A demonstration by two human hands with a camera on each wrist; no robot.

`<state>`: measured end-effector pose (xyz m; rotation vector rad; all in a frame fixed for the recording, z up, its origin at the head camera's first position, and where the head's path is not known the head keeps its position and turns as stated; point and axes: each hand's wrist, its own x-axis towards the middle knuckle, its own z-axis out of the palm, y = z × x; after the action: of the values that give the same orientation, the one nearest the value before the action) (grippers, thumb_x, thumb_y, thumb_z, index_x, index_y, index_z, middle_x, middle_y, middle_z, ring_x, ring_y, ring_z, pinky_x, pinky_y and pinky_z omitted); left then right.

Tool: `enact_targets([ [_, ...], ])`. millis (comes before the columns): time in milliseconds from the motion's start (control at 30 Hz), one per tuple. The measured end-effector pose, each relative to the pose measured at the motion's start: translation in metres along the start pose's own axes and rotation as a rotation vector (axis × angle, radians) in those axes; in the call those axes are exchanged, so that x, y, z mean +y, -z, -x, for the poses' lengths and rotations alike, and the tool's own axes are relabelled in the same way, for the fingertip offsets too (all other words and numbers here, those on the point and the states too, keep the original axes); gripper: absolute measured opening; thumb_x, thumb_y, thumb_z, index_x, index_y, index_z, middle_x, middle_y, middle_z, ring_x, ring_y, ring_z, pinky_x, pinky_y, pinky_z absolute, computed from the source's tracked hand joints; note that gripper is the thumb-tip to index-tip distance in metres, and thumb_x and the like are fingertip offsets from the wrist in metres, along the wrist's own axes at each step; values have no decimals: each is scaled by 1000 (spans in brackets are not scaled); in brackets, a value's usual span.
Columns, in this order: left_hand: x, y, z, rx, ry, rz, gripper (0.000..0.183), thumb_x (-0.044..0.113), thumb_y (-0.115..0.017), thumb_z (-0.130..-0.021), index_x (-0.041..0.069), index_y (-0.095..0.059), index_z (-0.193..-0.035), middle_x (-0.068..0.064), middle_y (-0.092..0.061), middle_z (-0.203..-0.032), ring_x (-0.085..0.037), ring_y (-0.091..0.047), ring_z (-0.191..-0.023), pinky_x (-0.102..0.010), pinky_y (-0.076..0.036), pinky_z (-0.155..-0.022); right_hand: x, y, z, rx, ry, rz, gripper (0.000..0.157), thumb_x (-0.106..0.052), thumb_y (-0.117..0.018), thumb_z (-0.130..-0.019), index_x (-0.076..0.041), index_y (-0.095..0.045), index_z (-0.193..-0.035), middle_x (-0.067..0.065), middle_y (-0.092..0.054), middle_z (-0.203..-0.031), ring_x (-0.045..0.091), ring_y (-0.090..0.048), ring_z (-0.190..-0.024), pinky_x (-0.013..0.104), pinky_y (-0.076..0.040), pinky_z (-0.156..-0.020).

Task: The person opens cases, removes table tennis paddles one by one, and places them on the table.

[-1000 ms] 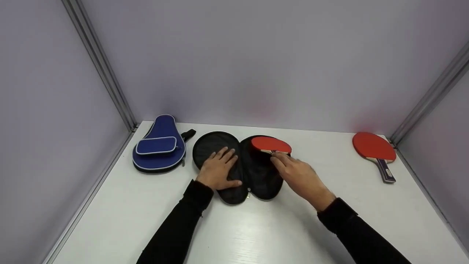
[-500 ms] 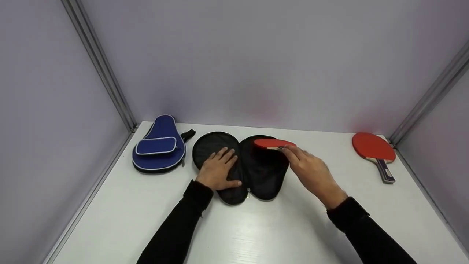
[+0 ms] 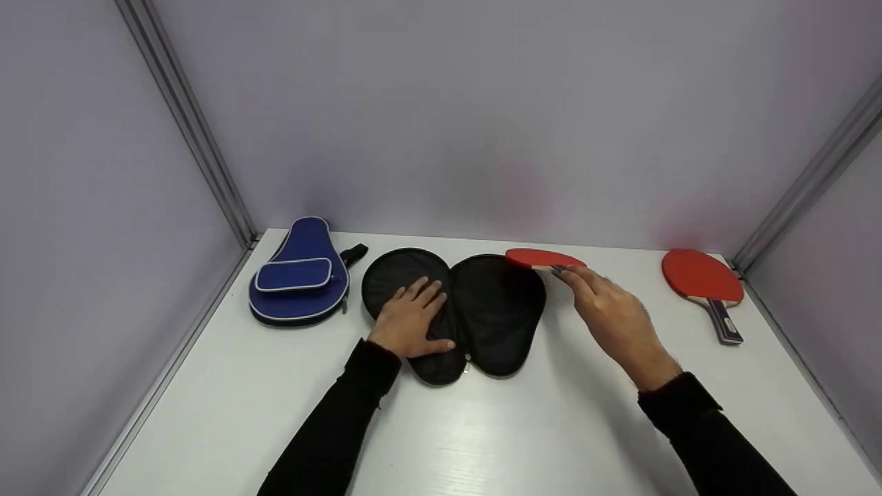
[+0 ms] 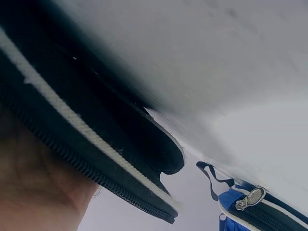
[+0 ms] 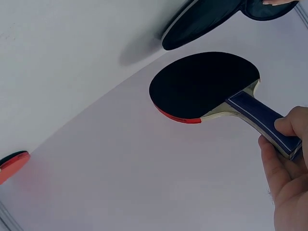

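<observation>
My right hand [image 3: 617, 320] pinches a table tennis paddle [image 3: 541, 257] by its dark blue handle [image 5: 262, 115]. The paddle is held in the air, close over the back right edge of an unzipped black paddle case [image 3: 499, 317]. Its red face is up in the head view; the black face [image 5: 202, 84] shows in the right wrist view. My left hand [image 3: 412, 320] lies with spread fingers on the left half of the case, which is laid out flat. In the left wrist view the case's zipper edge [image 4: 101, 180] runs past the palm.
A blue paddle case [image 3: 303, 275] with white piping, a front pocket and a dark strap lies at the left. At the far right a second red paddle [image 3: 703, 279] lies on the white table [image 3: 455, 427]. Pale panels [image 3: 482, 124] rise behind and at both sides.
My right hand has moved to the right and a little up with the paddle, from over the case's right half to its back right edge. My left hand has stayed put.
</observation>
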<state>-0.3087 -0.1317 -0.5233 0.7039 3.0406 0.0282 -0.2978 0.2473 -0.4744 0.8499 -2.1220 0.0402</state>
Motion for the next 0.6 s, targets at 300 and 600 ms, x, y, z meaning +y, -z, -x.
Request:
enact_targets([
  [300,0,0,0,-1,0,-10,103,78,-70,-107,14,-44,-183,-9,-35,-195,-34,-28,-184,-57,-35,-148,22,9,11,-21,-100,-34,40,18,-86,-92,5,-76,-129,28,-85,-125,47,-88,-105,58,-74,-84],
  [600,0,-2,1,17,1,-24,100,78,-69,-107,15,-46,-182,-8,-38,-194,-33,-31,-183,-56,-38,-147,41,14,25,-32,-194,-55,35,15,-86,-95,4,-77,-127,28,-86,-127,49,-87,-105,61,-74,-82],
])
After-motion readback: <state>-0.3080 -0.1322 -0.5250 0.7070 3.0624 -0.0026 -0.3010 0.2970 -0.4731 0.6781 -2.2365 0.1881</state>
